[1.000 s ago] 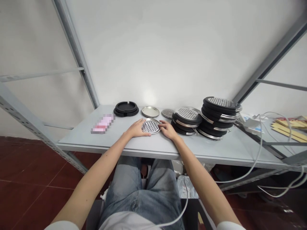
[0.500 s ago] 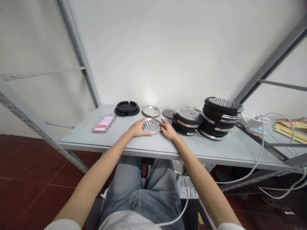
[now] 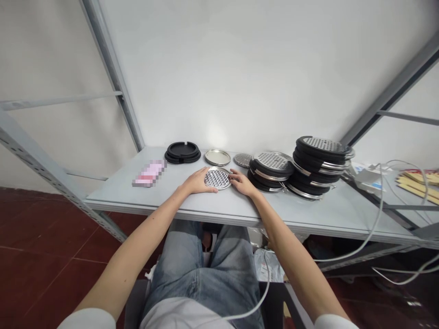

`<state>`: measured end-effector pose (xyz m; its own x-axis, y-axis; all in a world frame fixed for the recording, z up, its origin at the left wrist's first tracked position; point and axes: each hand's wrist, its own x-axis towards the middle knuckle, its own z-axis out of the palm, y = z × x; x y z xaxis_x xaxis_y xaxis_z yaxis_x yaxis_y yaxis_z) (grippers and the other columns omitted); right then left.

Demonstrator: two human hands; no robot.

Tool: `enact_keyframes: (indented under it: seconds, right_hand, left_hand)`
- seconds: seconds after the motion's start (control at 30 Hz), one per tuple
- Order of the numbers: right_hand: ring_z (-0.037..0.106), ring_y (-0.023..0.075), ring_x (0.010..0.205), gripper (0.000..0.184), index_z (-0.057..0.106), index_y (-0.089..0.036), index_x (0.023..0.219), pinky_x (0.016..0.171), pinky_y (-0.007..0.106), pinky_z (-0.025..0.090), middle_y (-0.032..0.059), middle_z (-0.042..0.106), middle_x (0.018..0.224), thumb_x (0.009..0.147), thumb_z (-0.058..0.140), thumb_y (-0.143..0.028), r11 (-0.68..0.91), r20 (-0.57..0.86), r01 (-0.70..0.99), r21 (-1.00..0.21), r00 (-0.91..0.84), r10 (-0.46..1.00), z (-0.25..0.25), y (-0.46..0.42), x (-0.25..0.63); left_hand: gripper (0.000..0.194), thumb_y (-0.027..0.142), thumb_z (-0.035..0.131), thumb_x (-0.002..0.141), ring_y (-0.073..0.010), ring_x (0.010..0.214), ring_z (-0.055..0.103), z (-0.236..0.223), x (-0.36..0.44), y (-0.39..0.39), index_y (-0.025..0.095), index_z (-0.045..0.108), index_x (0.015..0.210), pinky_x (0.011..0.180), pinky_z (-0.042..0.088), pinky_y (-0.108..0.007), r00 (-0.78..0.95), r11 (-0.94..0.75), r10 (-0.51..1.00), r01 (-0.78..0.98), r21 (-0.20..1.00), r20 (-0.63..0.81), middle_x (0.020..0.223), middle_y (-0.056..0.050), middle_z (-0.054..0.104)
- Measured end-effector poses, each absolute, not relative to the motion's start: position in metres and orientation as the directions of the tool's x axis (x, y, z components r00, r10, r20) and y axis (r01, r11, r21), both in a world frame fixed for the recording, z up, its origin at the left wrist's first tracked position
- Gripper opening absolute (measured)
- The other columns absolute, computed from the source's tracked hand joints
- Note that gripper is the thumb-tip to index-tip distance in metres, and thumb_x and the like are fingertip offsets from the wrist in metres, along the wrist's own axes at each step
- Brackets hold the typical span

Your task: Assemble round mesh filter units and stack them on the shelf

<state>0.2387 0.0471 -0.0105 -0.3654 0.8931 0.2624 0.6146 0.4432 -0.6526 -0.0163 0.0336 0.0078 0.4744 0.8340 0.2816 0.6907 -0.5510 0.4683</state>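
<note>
A round, shiny metal disc with a grid of holes (image 3: pixel 218 178) lies on the grey tabletop in front of me. My left hand (image 3: pixel 199 182) is curved around its left side, fingers at the far edge and thumb along the near edge. At the right rim, my right hand (image 3: pixel 241 181) grips with bent fingers; the fingertips partly cover the edge. Just behind the disc are smooth round metal plates (image 3: pixel 217 157), stacked. A grey perforated disc (image 3: pixel 243 160) lies to the right of them.
Two stacks of black rings with metal discs, a shorter one (image 3: pixel 270 171) and a taller one (image 3: pixel 318 167), stand right of my hands. Black rings (image 3: pixel 182 152) lie at the back left, near a pixelated pink object (image 3: pixel 150 173). A white cable (image 3: pixel 373 224) hangs over the table's right front.
The view has shifted slightly. Both hands stay at the perforated disc, and the right fingers have moved only a little at its rim.
</note>
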Motion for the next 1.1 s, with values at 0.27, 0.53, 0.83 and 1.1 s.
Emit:
enact_keyframes:
  seconds: [0.27,0.53,0.83,1.1]
  right_hand:
    - [0.047,0.0269,0.132,0.036,0.071,-0.013,0.113,0.113,0.038,0.033,0.0143,0.054,0.139,0.088,0.047,-0.019,0.39,0.306,0.788,-0.476,-0.268,0.914,-0.006,0.032,0.229]
    - [0.048,0.0267,0.131,0.039,0.065,-0.011,0.122,0.111,0.038,0.035,0.0182,0.051,0.14,0.09,0.046,-0.021,0.409,0.366,0.807,-0.426,-0.259,0.894,-0.008,0.029,0.228]
    - [0.054,0.0257,0.123,0.032,0.073,-0.017,0.106,0.108,0.037,0.038,0.0127,0.059,0.132,0.087,0.047,-0.018,0.413,0.338,0.818,-0.402,-0.287,0.896,-0.003,0.027,0.23]
    - [0.047,0.0263,0.13,0.039,0.065,-0.014,0.123,0.111,0.039,0.033,0.0152,0.054,0.139,0.091,0.044,-0.022,0.401,0.33,0.836,-0.373,-0.284,0.9,-0.008,0.031,0.23]
  left_hand:
    - [0.111,0.069,0.077,0.057,-0.0357,0.135,0.041,0.009,-0.015,0.032,0.018,0.034,0.146,0.112,0.035,-0.045,0.464,-0.544,0.839,0.705,0.454,0.285,0.148,-0.016,0.042]
    - [0.111,0.075,0.072,0.057,-0.0375,0.139,0.036,0.009,-0.015,0.031,0.016,0.038,0.145,0.114,0.032,-0.045,0.445,-0.499,0.866,0.76,0.416,0.227,0.151,-0.017,0.038]
    - [0.104,0.074,0.068,0.065,-0.0354,0.138,0.038,0.007,-0.016,0.03,0.016,0.037,0.146,0.114,0.033,-0.043,0.432,-0.498,0.867,0.771,0.398,0.249,0.151,-0.017,0.039]
    - [0.048,0.05,0.041,0.096,-0.0262,0.114,0.059,0.006,-0.015,0.028,0.016,0.058,0.124,0.099,0.045,-0.038,0.342,-0.527,0.83,0.741,0.416,0.442,0.122,-0.013,0.064]
